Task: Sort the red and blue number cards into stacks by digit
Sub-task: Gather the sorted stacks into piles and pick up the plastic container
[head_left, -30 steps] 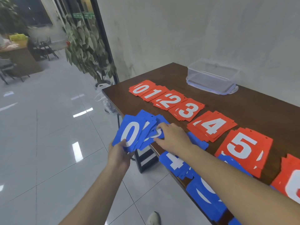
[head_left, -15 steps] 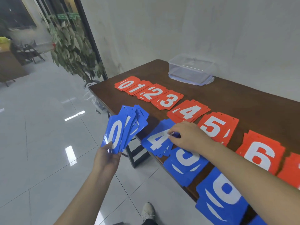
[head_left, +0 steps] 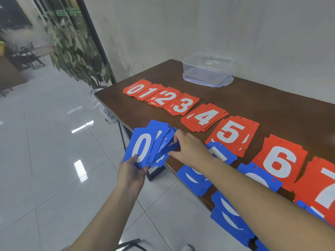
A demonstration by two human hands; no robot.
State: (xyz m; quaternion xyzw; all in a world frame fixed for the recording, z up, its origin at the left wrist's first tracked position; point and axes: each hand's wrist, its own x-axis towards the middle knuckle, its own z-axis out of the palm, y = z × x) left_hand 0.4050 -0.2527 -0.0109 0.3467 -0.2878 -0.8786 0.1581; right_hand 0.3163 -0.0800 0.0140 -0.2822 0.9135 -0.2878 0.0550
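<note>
My left hand (head_left: 132,171) grips a fanned bundle of blue number cards (head_left: 150,145) off the table's near-left corner; a blue 0 faces me on top. My right hand (head_left: 188,149) reaches into the fan's right side, its fingers pinching one of the blue cards. Red stacks run along the brown table (head_left: 253,98): 0 (head_left: 135,88), 1 (head_left: 149,93), 2 (head_left: 163,98), 3 (head_left: 182,105), 4 (head_left: 204,117), 5 (head_left: 232,133), 6 (head_left: 279,160), 7 (head_left: 324,189). Blue stacks (head_left: 223,154) lie along the near edge, partly hidden under my right arm.
A clear plastic box (head_left: 208,71) stands at the back of the table by the wall. A potted plant (head_left: 76,49) stands left of the table's far corner. Glossy tiled floor (head_left: 45,142) lies to the left and below. The blue stacks overhang the table's near edge.
My right hand left the blue 4 stack on the table and came back to the fan in my left hand. The view shifted slightly.
</note>
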